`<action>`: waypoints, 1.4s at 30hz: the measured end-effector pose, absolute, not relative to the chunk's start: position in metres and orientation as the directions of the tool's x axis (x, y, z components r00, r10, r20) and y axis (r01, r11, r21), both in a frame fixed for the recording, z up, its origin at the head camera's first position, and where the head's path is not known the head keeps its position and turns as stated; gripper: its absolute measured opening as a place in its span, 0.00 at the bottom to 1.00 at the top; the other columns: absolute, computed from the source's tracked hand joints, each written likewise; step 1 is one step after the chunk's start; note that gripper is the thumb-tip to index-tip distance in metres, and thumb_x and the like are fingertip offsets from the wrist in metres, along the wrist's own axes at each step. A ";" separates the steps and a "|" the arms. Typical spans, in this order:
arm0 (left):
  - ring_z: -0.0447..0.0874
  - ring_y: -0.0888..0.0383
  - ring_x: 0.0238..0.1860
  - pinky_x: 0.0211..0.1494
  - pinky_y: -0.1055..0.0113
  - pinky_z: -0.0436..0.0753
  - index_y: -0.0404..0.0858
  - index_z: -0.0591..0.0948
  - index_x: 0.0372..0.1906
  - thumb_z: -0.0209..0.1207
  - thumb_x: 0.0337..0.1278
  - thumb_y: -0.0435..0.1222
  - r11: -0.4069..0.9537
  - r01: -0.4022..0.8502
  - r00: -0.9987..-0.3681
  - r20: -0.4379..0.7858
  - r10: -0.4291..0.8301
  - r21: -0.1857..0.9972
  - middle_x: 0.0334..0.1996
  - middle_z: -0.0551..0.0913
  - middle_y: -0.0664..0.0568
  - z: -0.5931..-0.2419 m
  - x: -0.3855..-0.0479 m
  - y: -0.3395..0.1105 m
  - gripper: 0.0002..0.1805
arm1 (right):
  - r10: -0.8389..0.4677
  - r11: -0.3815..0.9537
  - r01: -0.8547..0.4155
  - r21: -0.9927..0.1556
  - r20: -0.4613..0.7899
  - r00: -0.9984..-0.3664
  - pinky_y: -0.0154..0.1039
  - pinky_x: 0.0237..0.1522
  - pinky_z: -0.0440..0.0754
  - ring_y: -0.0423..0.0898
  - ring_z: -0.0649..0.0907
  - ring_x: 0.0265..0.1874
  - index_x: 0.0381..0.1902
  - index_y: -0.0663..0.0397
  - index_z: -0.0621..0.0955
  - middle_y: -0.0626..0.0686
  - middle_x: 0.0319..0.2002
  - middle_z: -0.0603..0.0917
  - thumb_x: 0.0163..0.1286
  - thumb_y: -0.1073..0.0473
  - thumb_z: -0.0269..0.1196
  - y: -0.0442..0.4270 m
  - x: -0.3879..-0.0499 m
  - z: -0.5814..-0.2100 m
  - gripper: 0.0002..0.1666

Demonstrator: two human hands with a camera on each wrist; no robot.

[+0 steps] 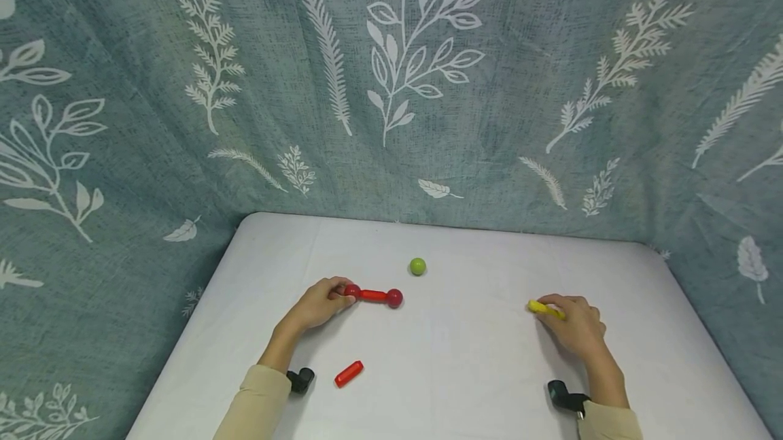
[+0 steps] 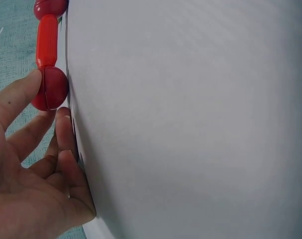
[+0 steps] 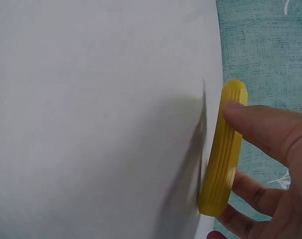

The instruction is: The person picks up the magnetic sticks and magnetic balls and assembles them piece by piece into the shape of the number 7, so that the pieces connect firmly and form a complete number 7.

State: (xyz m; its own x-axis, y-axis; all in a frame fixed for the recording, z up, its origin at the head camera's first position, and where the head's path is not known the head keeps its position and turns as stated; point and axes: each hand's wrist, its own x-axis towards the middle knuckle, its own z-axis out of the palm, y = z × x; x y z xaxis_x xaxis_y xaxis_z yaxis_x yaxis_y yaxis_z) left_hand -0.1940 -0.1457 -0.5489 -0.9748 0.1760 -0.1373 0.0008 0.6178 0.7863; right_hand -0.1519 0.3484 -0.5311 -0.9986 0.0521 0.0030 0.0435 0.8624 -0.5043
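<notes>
Behind your work hangs a blue-green fabric backdrop with white leaf prints (image 1: pixel 514 73); in front of it spreads the white cloth-covered table (image 1: pixel 477 372). Your left hand (image 1: pixel 321 304) pinches one end of the red dumbbell-shaped piece (image 1: pixel 373 296), a glossy, plastic-looking ridged bar with a dark red ball at each end; thumb and fingers grip the left ball, while the right one sticks out free toward the table's middle. Your right hand (image 1: pixel 578 326), well apart on the other side, grasps the yellow ridged plastic-looking bar (image 3: pixel 222 159) between thumb and fingers. The loose red stubby bar (image 1: pixel 349 374) lies on the cloth nearer you, and the small bright green ball (image 1: pixel 418 266) sits beyond the dumbbell piece's free end.

The step in hand seems to be handling two parts at once, one per hand. For the next move, I'd judge you need a steady pinch on both and the yellow bar's uncovered end kept free of your fingers.
</notes>
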 end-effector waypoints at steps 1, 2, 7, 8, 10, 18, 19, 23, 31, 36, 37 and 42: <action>0.75 0.55 0.41 0.44 0.57 0.77 0.42 0.83 0.56 0.67 0.62 0.42 0.617 -0.001 -0.975 -0.139 0.175 0.787 0.40 0.80 0.53 -0.549 -0.194 -0.146 0.19 | 0.050 0.864 0.041 -0.502 0.006 -0.999 0.71 0.44 0.62 0.75 0.69 0.52 0.54 0.55 0.83 0.73 0.55 0.74 0.69 0.56 0.66 0.348 -0.152 -0.531 0.17; 0.75 0.55 0.41 0.44 0.57 0.77 0.41 0.83 0.56 0.67 0.62 0.42 0.616 -0.002 -0.975 -0.139 0.175 0.788 0.40 0.80 0.53 -0.549 -0.194 -0.146 0.19 | 0.048 0.864 0.038 -0.502 0.007 -0.999 0.71 0.44 0.62 0.74 0.71 0.51 0.54 0.55 0.83 0.72 0.54 0.75 0.69 0.56 0.66 0.348 -0.152 -0.530 0.17; 0.75 0.55 0.41 0.45 0.57 0.77 0.42 0.83 0.56 0.67 0.62 0.42 0.614 -0.007 -0.975 -0.141 0.170 0.789 0.40 0.80 0.53 -0.549 -0.194 -0.146 0.19 | 0.009 0.853 -0.002 -0.521 0.019 -1.000 0.67 0.40 0.62 0.66 0.78 0.47 0.56 0.55 0.82 0.67 0.50 0.81 0.71 0.53 0.65 0.344 -0.152 -0.521 0.19; 0.75 0.55 0.41 0.44 0.57 0.77 0.41 0.83 0.56 0.67 0.62 0.42 0.616 -0.004 -0.975 -0.139 0.172 0.788 0.40 0.80 0.53 -0.549 -0.193 -0.145 0.19 | 0.001 0.846 -0.010 -0.532 0.020 -1.000 0.65 0.39 0.62 0.64 0.79 0.46 0.57 0.56 0.82 0.66 0.48 0.82 0.72 0.53 0.65 0.343 -0.152 -0.518 0.20; 0.75 0.55 0.41 0.44 0.57 0.77 0.41 0.83 0.56 0.67 0.62 0.42 0.617 0.003 -0.976 -0.133 0.175 0.787 0.41 0.80 0.53 -0.548 -0.193 -0.146 0.19 | -0.015 0.834 -0.023 -0.551 0.020 -1.000 0.62 0.39 0.64 0.61 0.81 0.44 0.57 0.57 0.81 0.64 0.47 0.84 0.72 0.53 0.64 0.339 -0.151 -0.514 0.20; 0.76 0.55 0.41 0.45 0.58 0.77 0.42 0.83 0.55 0.67 0.62 0.41 0.605 0.000 -0.974 -0.137 0.180 0.796 0.40 0.80 0.53 -0.549 -0.193 -0.146 0.18 | -0.026 0.747 -0.019 -0.664 -0.001 -1.000 0.49 0.40 0.80 0.59 0.82 0.45 0.60 0.60 0.79 0.61 0.47 0.83 0.73 0.55 0.64 0.316 -0.149 -0.510 0.22; 0.76 0.55 0.41 0.45 0.58 0.78 0.41 0.83 0.56 0.67 0.62 0.41 0.605 0.003 -0.974 -0.135 0.183 0.796 0.40 0.80 0.53 -0.548 -0.193 -0.146 0.18 | -0.023 0.737 -0.013 -0.676 -0.006 -1.000 0.50 0.41 0.81 0.59 0.82 0.46 0.60 0.60 0.80 0.61 0.47 0.83 0.73 0.54 0.64 0.313 -0.149 -0.510 0.22; 0.76 0.55 0.42 0.45 0.57 0.78 0.40 0.83 0.56 0.67 0.62 0.41 0.606 0.013 -0.972 -0.131 0.193 0.795 0.40 0.80 0.53 -0.548 -0.193 -0.147 0.19 | -0.012 0.685 0.021 -0.728 -0.040 -0.999 0.51 0.44 0.80 0.56 0.82 0.46 0.60 0.58 0.80 0.59 0.48 0.84 0.73 0.48 0.64 0.300 -0.150 -0.511 0.26; 0.76 0.55 0.42 0.46 0.56 0.78 0.40 0.82 0.56 0.67 0.63 0.42 0.605 0.019 -0.973 -0.125 0.195 0.796 0.41 0.81 0.53 -0.549 -0.193 -0.146 0.19 | -0.027 0.559 0.051 -0.828 -0.079 -0.996 0.42 0.42 0.79 0.48 0.83 0.41 0.60 0.58 0.79 0.56 0.46 0.84 0.72 0.46 0.65 0.274 -0.153 -0.514 0.27; 0.76 0.55 0.42 0.45 0.56 0.78 0.41 0.83 0.56 0.67 0.62 0.42 0.606 0.011 -0.973 -0.132 0.190 0.795 0.41 0.81 0.53 -0.549 -0.194 -0.146 0.19 | -0.056 0.473 0.045 -0.880 -0.081 -0.995 0.43 0.40 0.82 0.48 0.83 0.38 0.59 0.61 0.78 0.58 0.45 0.84 0.72 0.50 0.65 0.259 -0.156 -0.517 0.25; 0.76 0.55 0.42 0.46 0.56 0.78 0.41 0.83 0.56 0.67 0.62 0.43 0.608 0.007 -0.973 -0.136 0.188 0.794 0.41 0.80 0.53 -0.549 -0.194 -0.146 0.19 | -0.060 0.452 0.046 -0.891 -0.082 -0.995 0.43 0.39 0.82 0.48 0.83 0.37 0.59 0.61 0.78 0.58 0.44 0.83 0.72 0.51 0.65 0.256 -0.156 -0.517 0.25; 0.76 0.55 0.43 0.47 0.56 0.78 0.42 0.82 0.57 0.66 0.63 0.43 0.617 -0.001 -0.974 -0.141 0.178 0.787 0.42 0.80 0.53 -0.550 -0.195 -0.147 0.20 | -0.072 0.379 0.059 -0.924 -0.093 -0.993 0.43 0.35 0.82 0.50 0.82 0.33 0.57 0.62 0.79 0.59 0.42 0.83 0.72 0.53 0.65 0.239 -0.158 -0.520 0.22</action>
State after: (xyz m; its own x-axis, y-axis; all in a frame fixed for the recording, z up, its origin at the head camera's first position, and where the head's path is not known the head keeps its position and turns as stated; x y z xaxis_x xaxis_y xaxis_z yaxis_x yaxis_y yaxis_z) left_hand -0.1947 -0.1468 -0.5498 -0.9738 0.1784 -0.1412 -0.0011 0.6171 0.7869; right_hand -0.1578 0.2395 -0.5204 -0.9931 -0.0718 -0.0929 0.0591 0.3787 -0.9236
